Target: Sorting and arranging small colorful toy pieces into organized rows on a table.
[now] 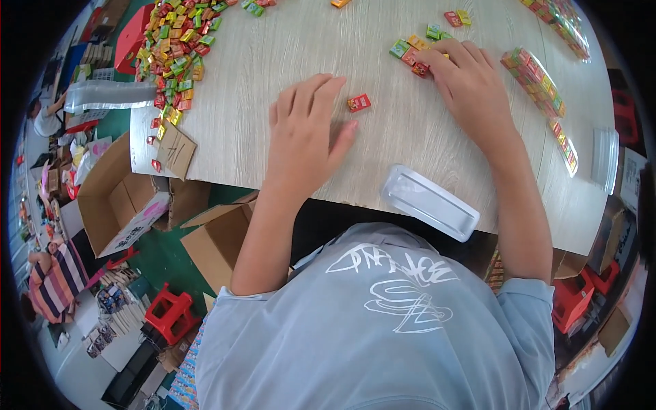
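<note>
My left hand (305, 130) lies flat on the pale wooden table (287, 48), fingers apart, holding nothing. A small red packet (359, 102) rests just right of its fingertips. My right hand (465, 82) reaches further out, with its fingers curled over a small cluster of coloured packets (413, 51) in green, orange and red. Whether it grips one is hidden by the fingers. An empty clear plastic tray (429, 202) sits at the table's near edge between my forearms.
A large heap of coloured packets (176, 51) covers the table's far left. Filled rows of packets (540, 85) lie to the right, with another clear tray (604, 158) at the right edge. Open cardboard boxes (116, 195) and red stools (167, 314) stand on the floor at left.
</note>
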Tool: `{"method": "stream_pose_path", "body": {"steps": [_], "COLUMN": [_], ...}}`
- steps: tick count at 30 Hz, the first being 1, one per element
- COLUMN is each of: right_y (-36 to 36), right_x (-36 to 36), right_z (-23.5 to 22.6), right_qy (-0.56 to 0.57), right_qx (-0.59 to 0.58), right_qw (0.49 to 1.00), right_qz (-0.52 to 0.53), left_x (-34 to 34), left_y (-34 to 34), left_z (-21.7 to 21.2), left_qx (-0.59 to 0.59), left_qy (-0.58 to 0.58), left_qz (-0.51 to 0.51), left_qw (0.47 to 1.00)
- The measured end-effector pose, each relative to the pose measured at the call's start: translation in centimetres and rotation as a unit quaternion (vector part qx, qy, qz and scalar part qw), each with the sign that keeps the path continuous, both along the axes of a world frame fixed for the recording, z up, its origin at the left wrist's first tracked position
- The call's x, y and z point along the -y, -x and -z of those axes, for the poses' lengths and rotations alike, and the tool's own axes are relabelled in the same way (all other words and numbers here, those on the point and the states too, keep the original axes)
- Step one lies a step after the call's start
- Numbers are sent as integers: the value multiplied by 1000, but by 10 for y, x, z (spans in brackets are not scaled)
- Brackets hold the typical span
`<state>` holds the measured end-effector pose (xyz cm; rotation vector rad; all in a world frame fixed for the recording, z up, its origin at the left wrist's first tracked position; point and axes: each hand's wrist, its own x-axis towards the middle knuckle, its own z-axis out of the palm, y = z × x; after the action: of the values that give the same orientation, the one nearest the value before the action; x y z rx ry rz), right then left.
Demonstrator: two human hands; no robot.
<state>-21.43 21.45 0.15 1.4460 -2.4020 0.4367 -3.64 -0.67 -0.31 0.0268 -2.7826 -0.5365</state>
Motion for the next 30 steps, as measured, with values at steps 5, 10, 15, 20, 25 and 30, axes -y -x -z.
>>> {"method": "stream_pose_path", "body": {"steps": [5,10,15,20,25,30], "right_y": [-7,-14,-16,-19,-30,-32], "right_x": [13,23,29,19,10,2], "right_z": [0,0,-3,-10,-21,-29], "right_qy": [-15,-27,-59,-66,-61,-71], "right_qx": [11,2,-2,32,147,223], "right_qw": [1000,999,998,997,982,964], "right_qz": [-5,25,26,-25,-105,-124], "left_x": [5,9,18,20,16,1], "left_y": [-8,-15,-21,-18,-11,2], "left_z": [1,-10,-9,-3,0,-9], "left_qx": [0,38,43,21,10,-25], "left_qy": [-36,-58,-73,-43,-53,-14], "left_qz": [-32,-30,-14,-20,6,21], "left_qw": [999,997,996,999,999,999]}}
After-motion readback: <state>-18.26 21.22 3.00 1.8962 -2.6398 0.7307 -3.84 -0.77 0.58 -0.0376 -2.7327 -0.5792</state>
